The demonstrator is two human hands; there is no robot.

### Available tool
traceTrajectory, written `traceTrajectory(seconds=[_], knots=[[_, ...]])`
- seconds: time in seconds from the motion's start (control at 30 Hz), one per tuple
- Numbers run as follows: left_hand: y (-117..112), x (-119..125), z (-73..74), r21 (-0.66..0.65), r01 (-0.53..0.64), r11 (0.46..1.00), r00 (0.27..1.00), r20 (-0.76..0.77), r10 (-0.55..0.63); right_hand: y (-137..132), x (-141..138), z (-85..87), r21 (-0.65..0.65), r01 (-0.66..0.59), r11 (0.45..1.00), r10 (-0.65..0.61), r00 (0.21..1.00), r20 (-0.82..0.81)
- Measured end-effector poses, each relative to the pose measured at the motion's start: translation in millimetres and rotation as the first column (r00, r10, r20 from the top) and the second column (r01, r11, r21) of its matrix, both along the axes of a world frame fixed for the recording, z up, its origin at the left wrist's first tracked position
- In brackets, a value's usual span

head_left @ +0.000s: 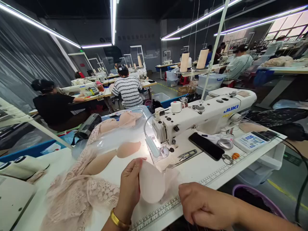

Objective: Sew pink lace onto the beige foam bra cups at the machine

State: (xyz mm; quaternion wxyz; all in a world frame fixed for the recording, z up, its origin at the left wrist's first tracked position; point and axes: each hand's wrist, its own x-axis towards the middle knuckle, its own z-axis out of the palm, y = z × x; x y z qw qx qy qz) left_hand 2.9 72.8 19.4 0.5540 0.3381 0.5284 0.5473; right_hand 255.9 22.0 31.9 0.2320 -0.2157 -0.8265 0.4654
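Right hand [208, 205], fingers partly hidden, left hand [130, 179] holding pale cup [152, 183]

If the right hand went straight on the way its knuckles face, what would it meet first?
Likely the sheer pale-beige fabric beside the smooth, white, rounded pad held in the left hand; depth is unclear, so the right hand could pass above it.

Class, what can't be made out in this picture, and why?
Head view:
Left hand: some fingertips, hidden behind the pale pad.
Right hand: fingertips, hidden by its own curled shape.
Sheer fabric: outline, blurred.
Blue-and-white box: fine print, too small.
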Motion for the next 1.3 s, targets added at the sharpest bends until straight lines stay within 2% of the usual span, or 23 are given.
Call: traceTrajectory(seconds=[0.07, 0.13, 0.2, 0.27, 0.33, 0.4, 0.5, 0.63, 0.7, 0.73, 0.8, 0.83, 0.87, 0.93, 1.0, 1.07, 1.17, 1.23, 1.3], knots=[[3, -4, 0.4, -0.009, 0.006, 1.000, 0.999, 0.046, -0.006, -4, 10, 9.5, -0.063, -0.146, 0.987, 0.152, 0.983, 0.105], [3, -5, 1.2, -0.038, 0.086, 0.996, 0.996, 0.030, -0.085, -3, 17, 18.9, -0.094, -0.170, 0.981, 0.184, 0.968, 0.169], [0, -2, 2.0, -0.037, 0.143, 0.989, 0.988, -0.044, -0.145, 1, 16, 24.9, -0.041, -0.030, 0.999, 0.036, 0.987, 0.154], [-4, 4, 2.7, 0.003, 0.174, 0.985, 0.976, -0.136, -0.172, 8, 6, 24.2, 0.046, 0.194, 0.980, -0.197, 0.978, 0.074], [-8, 8, 3.3, 0.032, 0.211, 0.977, 0.958, -0.203, -0.200, 15, -11, 15.8, 0.145, 0.391, 0.909, -0.396, 0.918, 0.004], [-10, 11, 3.6, 0.044, 0.243, 0.969, 0.945, -0.238, -0.226, 23, -30, 2.3, 0.278, 0.518, 0.809, -0.531, 0.847, -0.036], [-11, 10, 3.1, 0.087, 0.266, 0.960, 0.928, -0.293, -0.230, 35, -53, -17.6, 0.422, 0.571, 0.704, -0.600, 0.796, -0.079], [-9, 7, 1.6, 0.136, 0.283, 0.950, 0.912, -0.345, -0.222, 44, -63, -26.9, 0.477, 0.577, 0.663, -0.600, 0.791, -0.122], [-8, 6, 0.2, 0.130, 0.282, 0.950, 0.908, -0.356, -0.221, 44, -62, -23.9, 0.398, 0.596, 0.698, -0.598, 0.790, -0.134], [-8, 6, -0.7, 0.122, 0.285, 0.951, 0.905, -0.360, -0.226, 44, -61, -21.6, 0.309, 0.609, 0.731, -0.602, 0.788, -0.129], [-8, 7, -2.7, 0.113, 0.290, 0.950, 0.904, -0.358, -0.234, 44, -57, -17.5, 0.040, 0.611, 0.791, -0.604, 0.789, -0.110], [-8, 7, -3.6, 0.108, 0.293, 0.950, 0.904, -0.354, -0.239, 45, -56, -16.3, -0.125, 0.591, 0.797, -0.603, 0.790, -0.111], [-8, 7, -4.2, 0.103, 0.292, 0.951, 0.906, -0.347, -0.240, 47, -54, -15.9, -0.289, 0.555, 0.780, -0.606, 0.786, -0.128], [-8, 7, -4.0, 0.091, 0.279, 0.956, 0.910, -0.344, -0.233, 51, -49, -16.6, -0.561, 0.431, 0.707, -0.622, 0.755, -0.205], [-8, 7, -2.2, 0.077, 0.287, 0.955, 0.898, -0.368, -0.240, 53, -42, -17.4, -0.727, 0.259, 0.636, -0.642, 0.701, -0.312], [-8, 6, -0.3, 0.087, 0.327, 0.941, 0.866, -0.427, -0.262, 50, -33, -16.2, -0.783, 0.091, 0.615, -0.631, 0.653, -0.419], [-9, 7, -1.0, 0.207, 0.428, 0.880, 0.782, -0.573, -0.245, 33, -19, -9.0, -0.753, -0.068, 0.654, -0.557, 0.631, -0.540], [-11, 8, -3.4, 0.327, 0.501, 0.801, 0.722, -0.668, -0.180, 18, -13, -0.3, -0.676, -0.055, 0.735, -0.480, 0.663, -0.575], [-13, 10, -5.3, 0.391, 0.574, 0.719, 0.666, -0.734, -0.133, 4, -11, 9.8, -0.506, 0.106, 0.856, -0.405, 0.746, -0.529]])
